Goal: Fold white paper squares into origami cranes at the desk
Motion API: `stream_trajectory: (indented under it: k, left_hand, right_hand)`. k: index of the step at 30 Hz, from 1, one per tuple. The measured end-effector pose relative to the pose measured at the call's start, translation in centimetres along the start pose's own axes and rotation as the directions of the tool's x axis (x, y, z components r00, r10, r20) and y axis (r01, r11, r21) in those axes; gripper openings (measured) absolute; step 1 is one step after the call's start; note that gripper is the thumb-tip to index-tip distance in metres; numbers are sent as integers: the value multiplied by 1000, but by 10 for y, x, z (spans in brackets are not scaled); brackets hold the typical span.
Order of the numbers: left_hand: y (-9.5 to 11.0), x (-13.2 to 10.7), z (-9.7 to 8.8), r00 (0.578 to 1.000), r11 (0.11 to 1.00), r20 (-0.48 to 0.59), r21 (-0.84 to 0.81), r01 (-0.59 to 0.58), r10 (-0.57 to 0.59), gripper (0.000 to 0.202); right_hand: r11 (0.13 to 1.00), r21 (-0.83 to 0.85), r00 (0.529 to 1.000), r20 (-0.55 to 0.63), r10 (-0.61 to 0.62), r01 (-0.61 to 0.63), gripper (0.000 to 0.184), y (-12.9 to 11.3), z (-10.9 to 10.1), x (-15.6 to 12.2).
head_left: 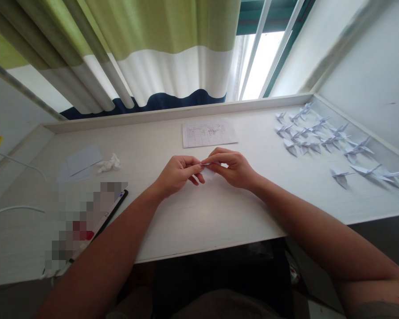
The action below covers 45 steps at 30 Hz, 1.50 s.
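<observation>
White desk [173,221]: left hand [177,175], right hand [231,168] pinch folded paper [208,165] (white, narrow).

Folded paper cranes [301,132] sit right of the ruled sheet [209,133]; a crumpled tissue [108,163] and a white card [84,159] lie left of it.

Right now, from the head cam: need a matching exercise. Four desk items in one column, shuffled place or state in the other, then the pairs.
Items:
1. Paper cranes
2. Crumpled tissue
3. Ruled paper sheet
4. Small white paper

Places or states:
A. Pinched between the left hand and right hand
B. Set out in loose rows on the right of the desk
C. Lying flat just beyond the hands
D. Bunched up on the left of the desk

Pairs: 1-B, 2-D, 3-C, 4-A
</observation>
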<state>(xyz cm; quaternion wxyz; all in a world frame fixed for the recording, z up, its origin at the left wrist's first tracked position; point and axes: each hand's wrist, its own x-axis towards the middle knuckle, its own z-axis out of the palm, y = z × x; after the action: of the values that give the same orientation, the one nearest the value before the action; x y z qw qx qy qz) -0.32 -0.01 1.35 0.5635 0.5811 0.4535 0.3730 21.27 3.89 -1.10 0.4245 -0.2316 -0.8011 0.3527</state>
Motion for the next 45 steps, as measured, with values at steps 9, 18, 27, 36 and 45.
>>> stream_trajectory:
  k: [9,18,27,36,45]
  left_hand:
    - [1,0,-5,1000,1000,27,1,11,-11,38]
    - [-3,1,-7,999,997,36,82,8,-11,39]
    - [-7,1,0,984,943,-89,310,-120,154,31]
    - [-6,-1,0,975,921,-84,353,-166,207,27]
    - [-4,3,-5,995,997,-80,69,-46,52,64]
  right_hand:
    - [1000,11,1000,15,24,-24,22,1,-1,0]
    - [960,165,971,-37,234,-225,15,1,6,-1]
    - [838,379,898,-37,439,-394,24,-4,7,5]
    - [913,259,937,-66,343,-316,32,-6,5,4]
    - [882,347,935,-38,353,-319,37,-3,3,4]
